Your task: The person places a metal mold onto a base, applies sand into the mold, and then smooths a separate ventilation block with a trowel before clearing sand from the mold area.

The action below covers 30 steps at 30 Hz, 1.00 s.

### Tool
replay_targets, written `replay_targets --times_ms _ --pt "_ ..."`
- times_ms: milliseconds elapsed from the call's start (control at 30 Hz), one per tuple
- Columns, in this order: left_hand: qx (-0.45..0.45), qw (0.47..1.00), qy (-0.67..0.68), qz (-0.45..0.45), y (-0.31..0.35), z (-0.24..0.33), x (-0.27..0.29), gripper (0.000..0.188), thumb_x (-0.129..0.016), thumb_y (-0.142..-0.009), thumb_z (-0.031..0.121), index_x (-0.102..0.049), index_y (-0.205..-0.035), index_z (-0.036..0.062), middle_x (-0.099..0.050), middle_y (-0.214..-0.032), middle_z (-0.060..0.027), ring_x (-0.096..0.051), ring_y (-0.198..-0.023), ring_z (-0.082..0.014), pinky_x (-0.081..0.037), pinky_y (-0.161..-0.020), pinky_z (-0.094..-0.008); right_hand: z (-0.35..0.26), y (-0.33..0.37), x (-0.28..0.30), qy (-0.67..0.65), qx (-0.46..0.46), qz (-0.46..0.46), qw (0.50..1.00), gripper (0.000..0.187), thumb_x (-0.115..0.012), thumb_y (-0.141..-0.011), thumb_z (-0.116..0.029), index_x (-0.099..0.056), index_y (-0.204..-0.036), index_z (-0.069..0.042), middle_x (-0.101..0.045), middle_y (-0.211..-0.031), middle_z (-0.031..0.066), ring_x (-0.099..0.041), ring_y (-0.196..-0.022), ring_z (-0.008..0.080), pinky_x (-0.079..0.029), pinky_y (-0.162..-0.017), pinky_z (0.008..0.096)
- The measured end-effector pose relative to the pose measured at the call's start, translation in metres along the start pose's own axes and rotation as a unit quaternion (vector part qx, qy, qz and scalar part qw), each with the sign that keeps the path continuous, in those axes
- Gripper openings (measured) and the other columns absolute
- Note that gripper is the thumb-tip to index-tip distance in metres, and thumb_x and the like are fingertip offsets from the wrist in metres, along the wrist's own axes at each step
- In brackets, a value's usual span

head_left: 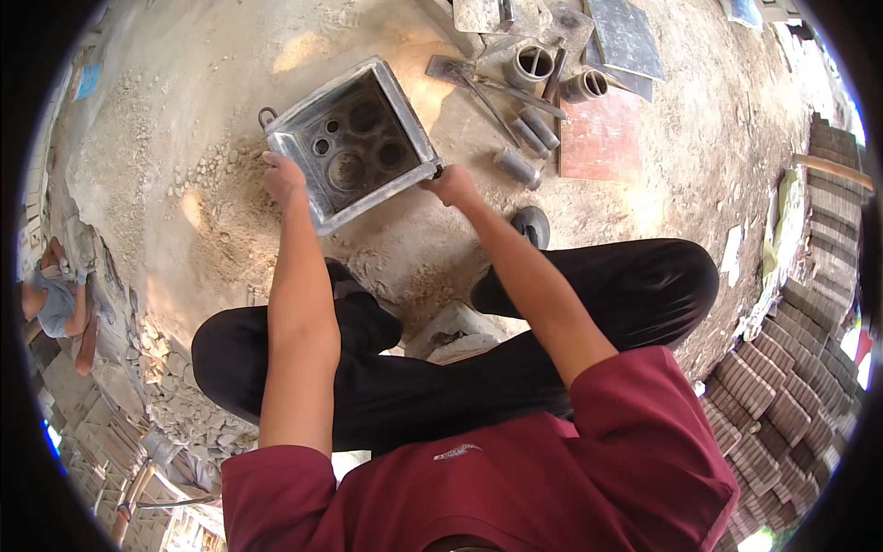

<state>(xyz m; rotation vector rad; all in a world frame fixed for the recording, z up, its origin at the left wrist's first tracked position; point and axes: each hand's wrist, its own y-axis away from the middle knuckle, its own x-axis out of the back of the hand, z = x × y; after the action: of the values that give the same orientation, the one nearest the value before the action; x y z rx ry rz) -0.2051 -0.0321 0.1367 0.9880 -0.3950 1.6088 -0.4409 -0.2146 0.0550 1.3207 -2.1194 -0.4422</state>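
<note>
- Plainly, both hands grip the square metal mould [354, 143] on the sandy ground: left hand [282, 178] curled on its near-left edge, right hand [450, 184] clenched at its near-right corner, steadying it squarely.
- Beyond the right hand lie metal cylinders [529, 138] and a reddish tile [602, 138].

Metal cylinders [532, 129] and short pipe pieces [533, 64] lie on the dusty ground at upper centre, beside a reddish square tile [602, 138] and a grey slab [625, 37]. Stacked bricks [782, 396] fill the right edge. Another person [55, 299] crouches at far left.
</note>
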Motion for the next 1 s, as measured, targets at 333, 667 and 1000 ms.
replay_targets --times_ms 333,667,1000 --pt "-0.03 0.997 -0.059 0.041 -0.001 -0.005 0.01 0.077 -0.023 -0.098 0.048 -0.063 -0.095 -0.0178 -0.06 -0.102 -0.0371 -0.058 -0.101 -0.0497 -0.046 -0.089 -0.0523 -0.043 0.027 -0.023 0.185 -0.01 0.206 0.961 0.012 -0.055 -0.077 -0.007 -0.062 -0.071 0.0 -0.065 -0.08 0.0276 -0.065 -0.08 0.0431 -0.052 -0.071 0.0502" --pt "-0.036 0.997 -0.055 0.043 -0.002 -0.003 0.006 0.075 -0.024 -0.098 0.046 -0.062 -0.093 -0.0192 -0.06 -0.099 -0.0389 -0.058 -0.097 -0.0511 -0.046 -0.087 -0.0536 -0.026 0.01 0.006 0.107 0.037 0.05 0.992 0.023 -0.069 -0.065 -0.015 -0.058 -0.063 0.005 -0.059 -0.057 0.021 -0.061 -0.054 0.034 -0.051 -0.054 0.0403" --pt "-0.026 0.999 -0.027 0.024 0.008 0.007 0.004 0.072 -0.024 -0.098 0.045 -0.065 -0.096 -0.014 -0.062 -0.097 -0.036 -0.059 -0.096 -0.0499 -0.047 -0.086 -0.0531 -0.016 0.002 0.014 0.071 -0.012 -0.011 0.997 0.027 -0.072 -0.07 -0.021 -0.059 -0.071 0.003 -0.058 -0.055 0.0139 -0.06 -0.049 0.0264 -0.05 -0.049 0.0404"
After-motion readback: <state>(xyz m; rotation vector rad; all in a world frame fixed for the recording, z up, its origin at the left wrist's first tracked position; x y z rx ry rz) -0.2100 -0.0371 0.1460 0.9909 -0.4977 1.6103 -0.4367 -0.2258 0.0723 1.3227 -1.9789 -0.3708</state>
